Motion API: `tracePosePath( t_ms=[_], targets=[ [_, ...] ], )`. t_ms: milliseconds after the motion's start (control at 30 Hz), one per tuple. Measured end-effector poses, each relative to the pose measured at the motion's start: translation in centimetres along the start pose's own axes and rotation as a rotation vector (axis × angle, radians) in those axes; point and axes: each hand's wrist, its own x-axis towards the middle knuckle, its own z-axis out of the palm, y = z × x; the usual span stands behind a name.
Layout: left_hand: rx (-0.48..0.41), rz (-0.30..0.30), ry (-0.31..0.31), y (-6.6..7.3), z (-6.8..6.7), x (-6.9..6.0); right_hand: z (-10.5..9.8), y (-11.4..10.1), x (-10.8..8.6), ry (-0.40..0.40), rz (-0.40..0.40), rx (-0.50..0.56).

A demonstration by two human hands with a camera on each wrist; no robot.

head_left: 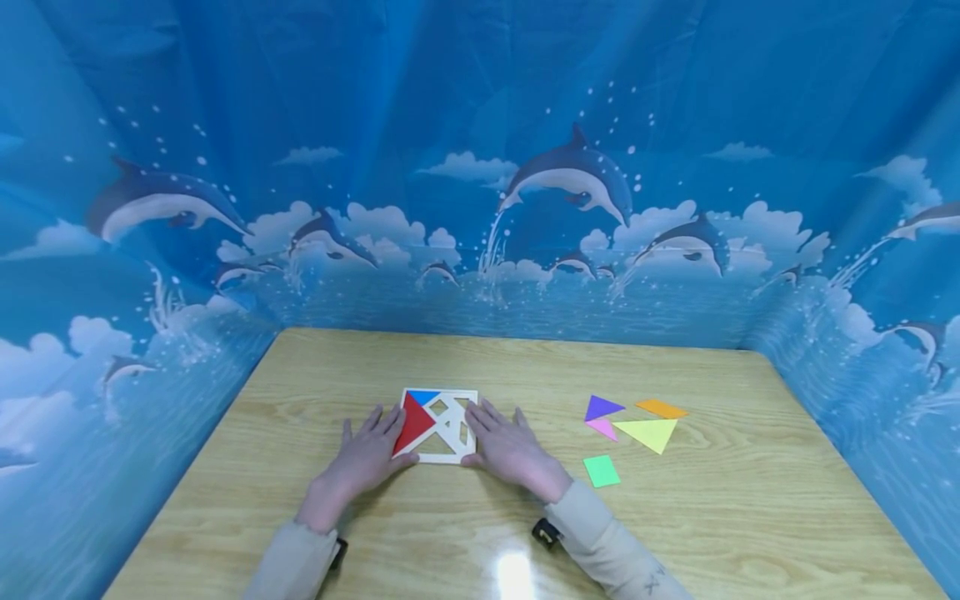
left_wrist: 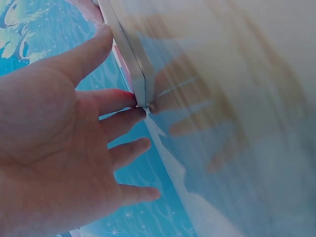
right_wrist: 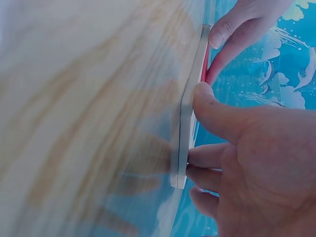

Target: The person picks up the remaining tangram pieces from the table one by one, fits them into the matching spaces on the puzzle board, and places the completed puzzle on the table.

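A white tangram tray [head_left: 441,458] lies flat on the table between both hands. It holds a large red triangle [head_left: 412,423] on its left side and a blue triangle [head_left: 422,397] at its top left corner; its other cutouts show wood through them. My left hand [head_left: 366,460], fingers extended, touches the tray's left edge, with the thumb at the near edge. On the opposite side, my right hand [head_left: 516,450] rests its straight fingers over the right edge, its thumb near the front corner. In the right wrist view, that thumb meets the tray's side [right_wrist: 186,113].
To the right lie loose pieces: a purple triangle [head_left: 602,407], a pink triangle [head_left: 603,428], an orange parallelogram [head_left: 662,408], a yellow triangle [head_left: 651,433] and a green square [head_left: 602,471]. A blue dolphin-print curtain [head_left: 480,300] surrounds the wooden table [head_left: 435,533].
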Motion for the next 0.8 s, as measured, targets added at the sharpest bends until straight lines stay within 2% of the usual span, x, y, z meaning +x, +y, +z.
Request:
tracePosePath(
  t_ms=[333,800],
  targets=[
    [-0.031,0.003,-0.009,0.28,0.17,0.03,0.06,0.29,-0.31,-0.010,0.011,-0.007],
    [-0.028,0.010,0.003,0.93,0.20,-0.44,0.03,0.52,-0.93,-0.002,0.002,-0.022]
  ],
)
